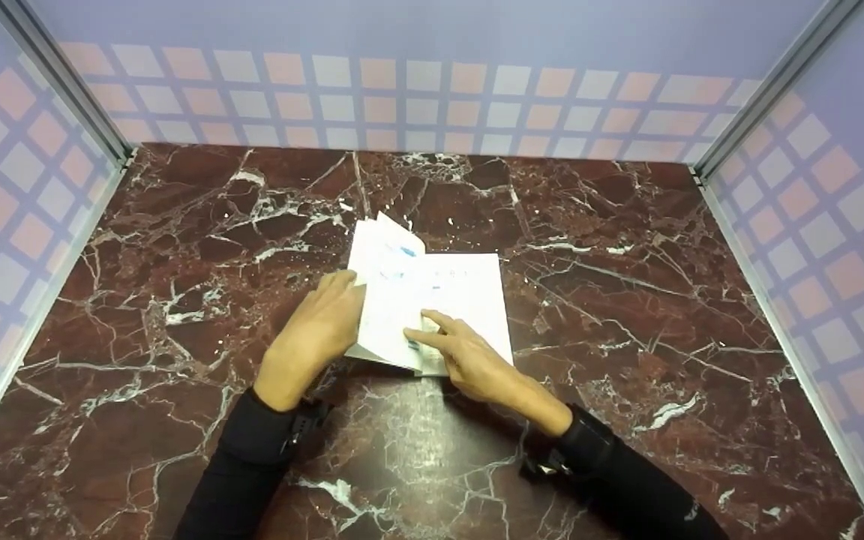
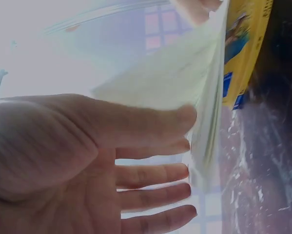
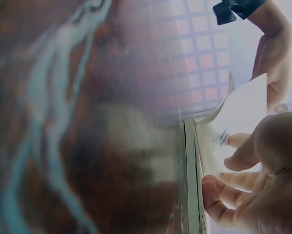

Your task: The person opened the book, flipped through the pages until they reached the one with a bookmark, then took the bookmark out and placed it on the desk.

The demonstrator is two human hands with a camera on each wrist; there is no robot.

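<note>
An open book [image 1: 473, 300] with white pages and small blue pictures lies at the middle of the table. At its left side, my left hand [image 1: 312, 322] holds the edge of raised pages. Close up in the left wrist view, the thumb lies against the pages [image 2: 204, 131], its fingers extended beside it; a yellow cover [image 2: 248, 53] shows beyond. My right hand [image 1: 469, 364] touches the book near the lower part of its fold, fingers spread. From the right wrist view, a lifted page [image 3: 243, 100] stands tilted above the thick page stack.
A dark red marbled table [image 1: 627, 315] with white veins surrounds the book. Purple panels [image 1: 432, 97] with pink and white squares wall in the back and both sides. Small pale specks lie on the table behind the book.
</note>
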